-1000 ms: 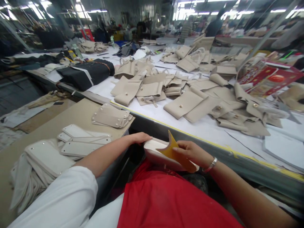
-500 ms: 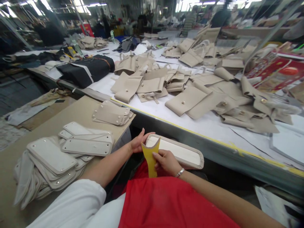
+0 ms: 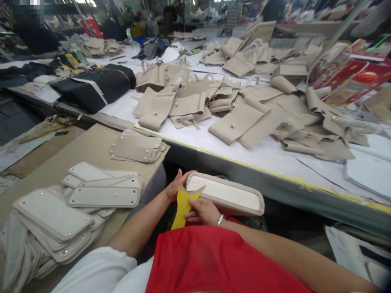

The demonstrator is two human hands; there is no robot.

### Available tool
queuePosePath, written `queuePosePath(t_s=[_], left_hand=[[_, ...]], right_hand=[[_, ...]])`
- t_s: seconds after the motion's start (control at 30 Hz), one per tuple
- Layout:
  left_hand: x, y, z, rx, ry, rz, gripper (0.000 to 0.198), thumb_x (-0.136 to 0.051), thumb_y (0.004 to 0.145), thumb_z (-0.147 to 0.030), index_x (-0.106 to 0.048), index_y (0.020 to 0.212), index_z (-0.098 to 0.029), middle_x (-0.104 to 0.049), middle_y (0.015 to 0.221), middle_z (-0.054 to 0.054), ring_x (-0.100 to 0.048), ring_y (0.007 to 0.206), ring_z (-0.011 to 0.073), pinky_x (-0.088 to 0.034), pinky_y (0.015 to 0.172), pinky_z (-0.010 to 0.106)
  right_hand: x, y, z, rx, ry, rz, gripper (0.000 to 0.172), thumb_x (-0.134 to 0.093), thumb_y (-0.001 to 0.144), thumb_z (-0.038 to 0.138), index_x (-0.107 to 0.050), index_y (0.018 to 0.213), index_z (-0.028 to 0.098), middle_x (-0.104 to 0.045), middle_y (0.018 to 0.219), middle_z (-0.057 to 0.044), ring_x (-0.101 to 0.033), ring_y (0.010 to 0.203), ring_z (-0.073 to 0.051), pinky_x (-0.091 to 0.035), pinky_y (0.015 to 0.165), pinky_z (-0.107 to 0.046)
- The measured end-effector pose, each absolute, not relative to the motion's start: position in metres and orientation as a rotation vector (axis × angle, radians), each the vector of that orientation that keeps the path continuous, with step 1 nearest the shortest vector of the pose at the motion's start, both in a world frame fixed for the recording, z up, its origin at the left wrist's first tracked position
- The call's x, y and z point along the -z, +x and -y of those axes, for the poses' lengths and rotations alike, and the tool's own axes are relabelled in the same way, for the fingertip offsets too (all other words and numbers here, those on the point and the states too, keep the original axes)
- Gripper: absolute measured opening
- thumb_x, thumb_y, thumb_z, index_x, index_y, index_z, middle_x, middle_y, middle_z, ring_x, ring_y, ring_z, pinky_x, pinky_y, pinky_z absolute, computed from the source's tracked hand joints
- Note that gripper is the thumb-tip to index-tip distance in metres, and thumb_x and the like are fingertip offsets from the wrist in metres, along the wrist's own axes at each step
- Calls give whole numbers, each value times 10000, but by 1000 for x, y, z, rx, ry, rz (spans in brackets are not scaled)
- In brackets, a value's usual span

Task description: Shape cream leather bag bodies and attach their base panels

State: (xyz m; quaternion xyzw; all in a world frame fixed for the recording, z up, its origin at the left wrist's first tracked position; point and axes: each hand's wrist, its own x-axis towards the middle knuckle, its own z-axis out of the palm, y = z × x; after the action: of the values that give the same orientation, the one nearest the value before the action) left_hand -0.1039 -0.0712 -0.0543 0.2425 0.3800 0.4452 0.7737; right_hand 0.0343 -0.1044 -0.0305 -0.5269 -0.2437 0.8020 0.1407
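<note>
My left hand (image 3: 177,186) grips the near-left end of a long beige piece with rounded ends and a white inset face (image 3: 226,193), its thumb raised. In my right hand (image 3: 203,211), thumb and fingers pinch a flat yellow template (image 3: 182,207) with a concave, two-pointed end. That curved end lies against or just in front of the beige piece's left end; I cannot tell whether they touch. Part of my left hand's fingers is hidden behind the piece.
Beside my left arm, a board (image 3: 88,142) carries a pile of white-faced panels with rivets (image 3: 53,211) and a small stack of beige panels (image 3: 134,145). Across the worktable (image 3: 189,134) lie many beige flap pieces (image 3: 235,122) and a black bundle (image 3: 94,87).
The yellow template has tilted, its lower end swinging left, and my right hand has shifted slightly left with it. The view has turned a little; the beige piece stays in my left hand.
</note>
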Motion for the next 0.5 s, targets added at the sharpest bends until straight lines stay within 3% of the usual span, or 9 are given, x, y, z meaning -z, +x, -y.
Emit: queuePosePath(t_s=[0.17,0.5], left_hand=[[58,-101,66,-990,653,-957,742,-339,750,-723,-439,1256,-189,-592,1123,83,-556,988,224,-415,869,319],[57,-89,52,-933,945,-1352,693,-208,820,-674,-549,1099,-140,-638,970,72,-560,906,203,-418,792,283]], right_hand=[[36,34,102,-2382,-1558,659,182,-526,850,302,-533,794,128,-671,672,-69,-643,523,-150,-523,472,-217],[42,54,96,-2423,-1402,631,192,-527,838,335,-567,855,148,-685,725,-61,-653,578,-143,-537,544,-214]])
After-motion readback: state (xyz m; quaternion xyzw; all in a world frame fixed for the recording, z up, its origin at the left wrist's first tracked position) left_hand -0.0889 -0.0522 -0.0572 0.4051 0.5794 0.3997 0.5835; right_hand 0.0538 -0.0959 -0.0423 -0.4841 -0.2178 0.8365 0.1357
